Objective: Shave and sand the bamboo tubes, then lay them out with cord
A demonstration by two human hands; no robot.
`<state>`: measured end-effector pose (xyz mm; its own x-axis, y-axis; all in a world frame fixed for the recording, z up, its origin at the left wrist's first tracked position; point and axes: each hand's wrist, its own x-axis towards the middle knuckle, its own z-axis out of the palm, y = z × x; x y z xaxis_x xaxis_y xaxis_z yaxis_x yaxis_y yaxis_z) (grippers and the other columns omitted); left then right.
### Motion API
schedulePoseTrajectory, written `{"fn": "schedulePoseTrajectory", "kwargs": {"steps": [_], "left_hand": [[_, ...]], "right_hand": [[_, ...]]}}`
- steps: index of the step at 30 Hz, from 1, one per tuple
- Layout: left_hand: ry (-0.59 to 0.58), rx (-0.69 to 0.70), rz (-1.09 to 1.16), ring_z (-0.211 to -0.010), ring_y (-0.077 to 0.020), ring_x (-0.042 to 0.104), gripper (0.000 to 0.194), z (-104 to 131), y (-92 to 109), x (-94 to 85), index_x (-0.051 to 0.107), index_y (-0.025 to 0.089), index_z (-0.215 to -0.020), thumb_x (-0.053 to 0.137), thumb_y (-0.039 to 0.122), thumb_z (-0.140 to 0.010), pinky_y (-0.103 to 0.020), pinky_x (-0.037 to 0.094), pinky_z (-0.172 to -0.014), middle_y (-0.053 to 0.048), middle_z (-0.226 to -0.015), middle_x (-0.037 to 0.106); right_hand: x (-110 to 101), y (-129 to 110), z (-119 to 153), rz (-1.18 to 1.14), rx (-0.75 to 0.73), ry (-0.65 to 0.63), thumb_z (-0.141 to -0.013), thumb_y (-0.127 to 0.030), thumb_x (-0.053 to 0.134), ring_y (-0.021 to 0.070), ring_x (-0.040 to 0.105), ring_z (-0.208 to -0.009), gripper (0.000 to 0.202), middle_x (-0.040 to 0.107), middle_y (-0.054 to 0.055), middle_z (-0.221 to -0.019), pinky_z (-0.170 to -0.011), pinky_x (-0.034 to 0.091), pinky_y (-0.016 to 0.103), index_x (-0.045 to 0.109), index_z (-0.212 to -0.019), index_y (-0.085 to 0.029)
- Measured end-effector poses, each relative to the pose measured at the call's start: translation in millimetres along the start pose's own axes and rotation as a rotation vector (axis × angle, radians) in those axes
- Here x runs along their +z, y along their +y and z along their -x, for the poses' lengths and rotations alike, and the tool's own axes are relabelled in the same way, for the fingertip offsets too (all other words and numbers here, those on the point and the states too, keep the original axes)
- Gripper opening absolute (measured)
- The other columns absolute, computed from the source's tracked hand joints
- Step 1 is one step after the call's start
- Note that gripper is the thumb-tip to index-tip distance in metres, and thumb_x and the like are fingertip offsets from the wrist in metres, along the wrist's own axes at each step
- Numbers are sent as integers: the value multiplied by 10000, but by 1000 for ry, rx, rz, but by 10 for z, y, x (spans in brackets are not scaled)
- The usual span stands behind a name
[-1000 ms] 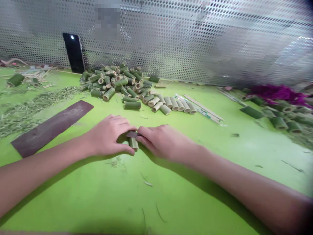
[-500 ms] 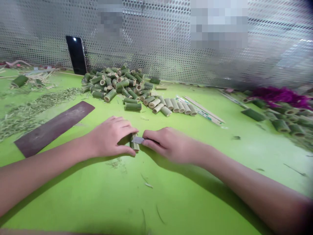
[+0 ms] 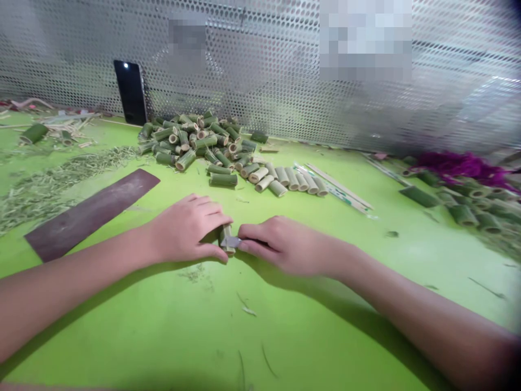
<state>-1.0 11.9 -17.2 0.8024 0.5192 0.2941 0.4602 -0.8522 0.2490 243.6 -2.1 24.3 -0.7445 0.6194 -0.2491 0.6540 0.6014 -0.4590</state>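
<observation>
My left hand (image 3: pixel 193 228) pinches a short bamboo tube (image 3: pixel 226 233) by its two ends, holding it on the green tabletop. The tube's upper side looks pale where the green skin is off. In my right hand (image 3: pixel 280 244), closed around its handle, is a small knife (image 3: pixel 232 241). The flat grey blade lies across the tube, toward the end nearer me. Most of the knife's handle is hidden by my fingers. Beyond my hands, several pale scraped bamboo pieces (image 3: pixel 291 178) lie in a row beside a heap of green bamboo tubes (image 3: pixel 205 140).
A dark strip of sandpaper (image 3: pixel 95 212) lies left of my hands, with green shavings (image 3: pixel 61 182) behind it. A phone (image 3: pixel 131 92) leans on the perforated metal panel (image 3: pixel 260 70). Thin sticks (image 3: pixel 337 187) lie behind my right hand. Purple fibre (image 3: pixel 468 167) and more tubes (image 3: pixel 464 213) sit far right.
The knife blade has slid along the bamboo tube toward the end nearer me. My right hand has come slightly nearer with it. My left hand keeps the same grip.
</observation>
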Motion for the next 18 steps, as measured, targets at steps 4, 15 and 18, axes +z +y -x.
{"fn": "schedulePoseTrajectory", "kwargs": {"steps": [4,15,18], "left_hand": [[-2,-21,44,-968,-278,661,821,-4,15,14,702,88,-1239,443,808,-940,-429,503,-909,-136,-1040,736],[-34,-43,71,-972,-293,650,837,-13,14,4,709,111,-1185,379,840,-938,-456,516,-890,-141,-1048,726],[-47,-65,80,-996,-300,656,817,-10,23,4,694,97,-1233,433,814,-941,-462,524,-898,-148,-1069,728]], "right_hand": [[-17,15,27,-68,1,-26,-1095,-437,370,111,448,-523,398,524,-36,-611,-560,315,263,607,-894,-189],[13,-141,60,18,23,24,-1094,-351,413,100,442,-518,333,545,-35,-629,-552,303,254,634,-906,-187],[-71,-116,121,51,59,13,-1096,-361,386,108,440,-513,365,524,-39,-603,-549,294,261,616,-869,-193]]}}
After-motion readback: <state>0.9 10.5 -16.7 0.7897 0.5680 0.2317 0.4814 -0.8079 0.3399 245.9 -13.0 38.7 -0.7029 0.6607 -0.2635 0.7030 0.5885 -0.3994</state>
